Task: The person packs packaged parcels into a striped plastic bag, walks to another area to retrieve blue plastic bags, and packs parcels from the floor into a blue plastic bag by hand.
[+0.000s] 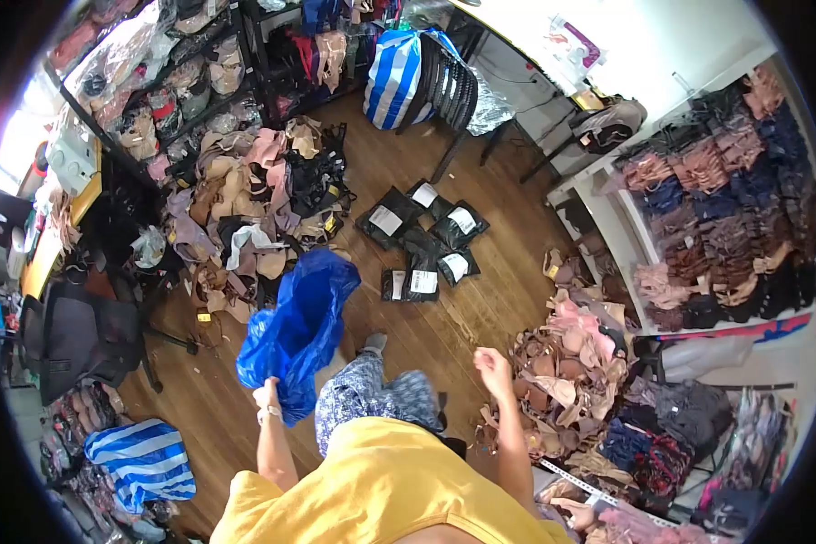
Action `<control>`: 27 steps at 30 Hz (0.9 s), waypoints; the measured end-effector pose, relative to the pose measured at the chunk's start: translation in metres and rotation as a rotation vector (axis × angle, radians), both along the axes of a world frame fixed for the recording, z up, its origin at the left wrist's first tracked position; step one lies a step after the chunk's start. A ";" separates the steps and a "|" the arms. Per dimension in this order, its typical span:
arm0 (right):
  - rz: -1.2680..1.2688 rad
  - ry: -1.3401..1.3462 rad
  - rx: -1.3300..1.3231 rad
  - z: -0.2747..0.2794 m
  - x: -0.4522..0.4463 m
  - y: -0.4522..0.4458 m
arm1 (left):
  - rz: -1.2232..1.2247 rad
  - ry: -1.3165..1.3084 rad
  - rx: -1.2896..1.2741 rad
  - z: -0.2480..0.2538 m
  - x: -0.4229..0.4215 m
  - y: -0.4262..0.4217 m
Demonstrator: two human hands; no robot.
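Bag (pixel 292 331) is pinched at its near edge by the left hand (pixel 266 395); right hand (pixel 493 370) is curled, full closure cannot be told. Parcels (pixel 421 247) are labelled, seemingly packed, but strewn unbagged on floor (pixel 408 331).

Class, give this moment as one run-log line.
left hand: gripping blue bag | right hand: held apart, seemingly empty | blue bag: mouth open | black parcels: on wooden floor
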State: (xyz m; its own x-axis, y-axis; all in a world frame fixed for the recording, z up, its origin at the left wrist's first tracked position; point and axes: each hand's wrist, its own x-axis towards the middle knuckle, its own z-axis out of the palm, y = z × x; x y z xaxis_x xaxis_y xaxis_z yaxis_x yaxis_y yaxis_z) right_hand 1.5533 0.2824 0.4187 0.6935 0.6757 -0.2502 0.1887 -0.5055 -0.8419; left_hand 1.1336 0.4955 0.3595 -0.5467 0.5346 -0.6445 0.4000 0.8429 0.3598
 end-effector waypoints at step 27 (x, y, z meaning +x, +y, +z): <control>0.910 -0.238 -0.289 -0.307 0.282 0.335 | 0.202 0.370 0.496 -0.129 0.235 -0.123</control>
